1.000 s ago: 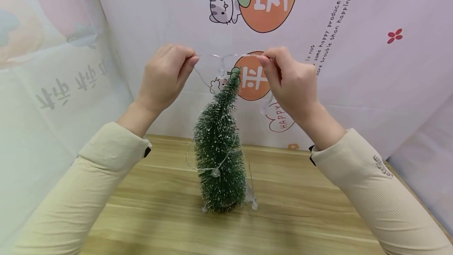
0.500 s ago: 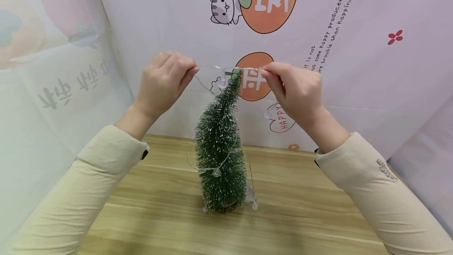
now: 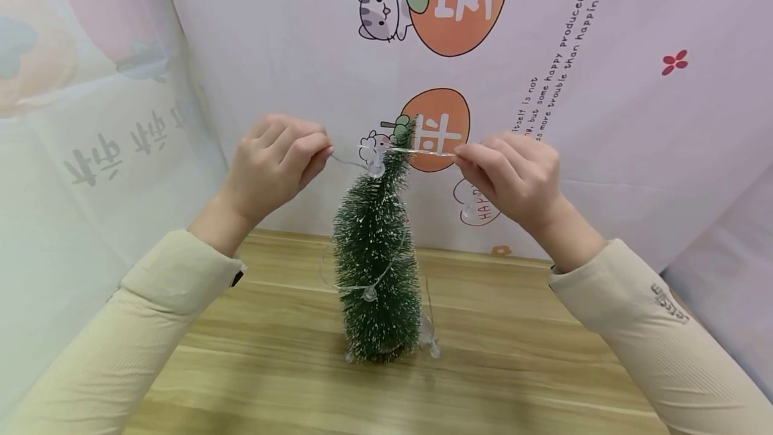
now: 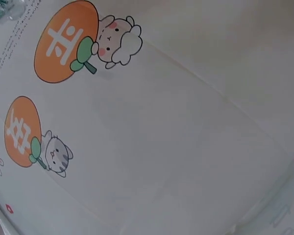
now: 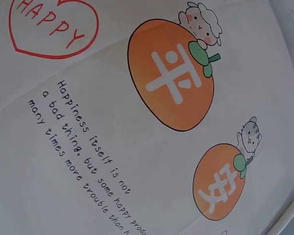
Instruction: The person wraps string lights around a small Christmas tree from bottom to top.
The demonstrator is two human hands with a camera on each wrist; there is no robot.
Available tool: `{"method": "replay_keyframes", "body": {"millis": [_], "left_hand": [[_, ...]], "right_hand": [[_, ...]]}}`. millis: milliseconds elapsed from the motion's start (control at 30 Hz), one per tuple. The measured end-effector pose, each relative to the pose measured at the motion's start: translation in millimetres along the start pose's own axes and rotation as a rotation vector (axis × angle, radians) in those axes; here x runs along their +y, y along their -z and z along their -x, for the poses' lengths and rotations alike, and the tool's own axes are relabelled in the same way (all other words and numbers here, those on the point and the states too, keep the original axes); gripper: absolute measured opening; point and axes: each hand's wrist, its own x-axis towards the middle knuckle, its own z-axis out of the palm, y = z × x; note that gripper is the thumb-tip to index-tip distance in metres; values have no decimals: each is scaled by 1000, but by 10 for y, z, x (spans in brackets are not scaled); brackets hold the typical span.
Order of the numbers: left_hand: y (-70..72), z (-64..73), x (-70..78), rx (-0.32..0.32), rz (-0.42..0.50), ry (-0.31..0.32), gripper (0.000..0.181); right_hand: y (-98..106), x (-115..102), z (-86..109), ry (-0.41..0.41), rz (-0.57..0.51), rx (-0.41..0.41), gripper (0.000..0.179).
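A small green Christmas tree (image 3: 377,247) with white-flecked bristles stands upright on the table, its thin top bent to the right. Clear string lights (image 3: 423,152) stretch across the upper part of the tree between the two hands. On the left, my left hand (image 3: 274,166) pinches the wire between thumb and fingers. My right hand (image 3: 513,176) pinches it on the other side. A clear bulb (image 3: 376,168) hangs from the wire against the tree's upper left. Lower down, another loop of wire with a bulb (image 3: 369,294) crosses the tree's front. Neither wrist view shows the hands.
The wood-grain table (image 3: 272,354) extends around the tree. Close behind it rises a white printed cloth backdrop (image 3: 290,39), with another cloth wall (image 3: 90,220) at the left. More clear bulbs (image 3: 433,348) lie by the tree's base at the right.
Both hands have come down from above the treetop, bringing the wire against the tree's upper part. The hands have moved slightly apart. The tree stays in place.
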Motion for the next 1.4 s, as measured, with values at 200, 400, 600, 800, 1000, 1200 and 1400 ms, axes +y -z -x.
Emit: {"method": "replay_keyframes", "body": {"millis": [200, 400, 600, 800, 1000, 1200, 1400], "left_hand": [[15, 11, 76, 18, 35, -50, 15], [2, 0, 153, 23, 92, -120, 15], [-32, 31, 216, 16, 115, -135, 22], [-49, 60, 248, 0, 94, -156, 19], [-32, 83, 241, -57, 73, -177, 15], [-28, 111, 240, -103, 65, -209, 16], [-40, 131, 258, -102, 101, -195, 18]], "right_hand": [[71, 9, 122, -36, 6, -15, 26], [147, 32, 272, -125, -45, -44, 32], [191, 42, 413, -139, -52, -66, 29], [277, 55, 580, -183, 8, -120, 27], [380, 51, 691, -271, 58, -264, 40], [428, 53, 779, -318, 73, -357, 47], [432, 109, 920, -239, 45, -324, 32]]}}
